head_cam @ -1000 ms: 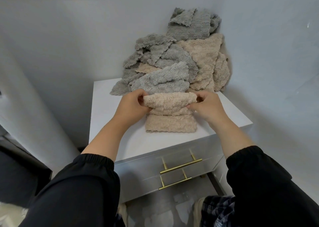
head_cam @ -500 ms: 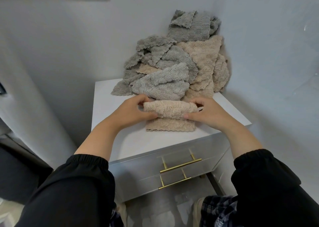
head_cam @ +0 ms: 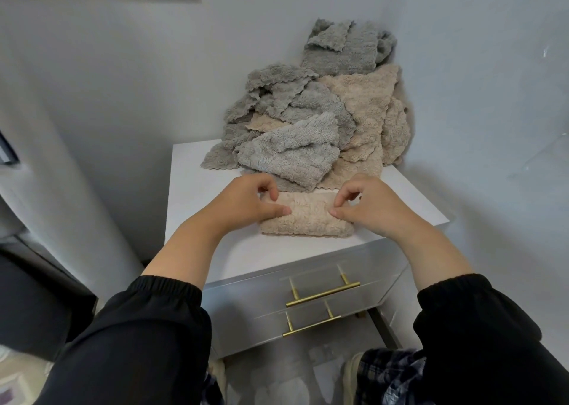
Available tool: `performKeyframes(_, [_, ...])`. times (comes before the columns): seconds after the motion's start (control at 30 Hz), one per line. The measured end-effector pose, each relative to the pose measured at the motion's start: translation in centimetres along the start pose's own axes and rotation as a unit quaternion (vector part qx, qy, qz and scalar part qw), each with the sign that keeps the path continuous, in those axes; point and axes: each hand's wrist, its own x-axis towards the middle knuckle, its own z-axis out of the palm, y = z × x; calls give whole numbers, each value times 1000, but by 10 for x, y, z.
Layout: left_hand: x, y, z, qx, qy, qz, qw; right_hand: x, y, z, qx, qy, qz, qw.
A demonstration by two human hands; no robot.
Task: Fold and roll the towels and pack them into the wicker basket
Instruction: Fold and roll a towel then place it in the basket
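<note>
Beige fleece towel [head_cam: 308, 216], a nubby flattened roll, lies on the white nightstand [head_cam: 197, 195], near its front edge. Left hand [head_cam: 246, 203] and right hand [head_cam: 369, 207] pinch its 2 ends (fingers curled). Just behind: rumpled grey-and-beige towel heap [head_cam: 308, 127].

Home bedroom corner: white nightstand [head_cam: 197, 195] (2 brass-handled drawers [head_cam: 311, 284]), towel heap [head_cam: 308, 133].
</note>
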Motion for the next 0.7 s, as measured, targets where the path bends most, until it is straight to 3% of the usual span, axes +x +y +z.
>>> performKeyframes(0.4, [-4,11,-6,36,-99,-44,993,1,8,-5,-17,-129,56,990])
performKeyframes(0.53, [-3,12,-3,-25,-92,-73,993,0,12,-4,115,-122,51,985])
performKeyframes(0.7, [-2,14,5,-148,-36,-102,983,-1,6,5,287,-94,57,952])
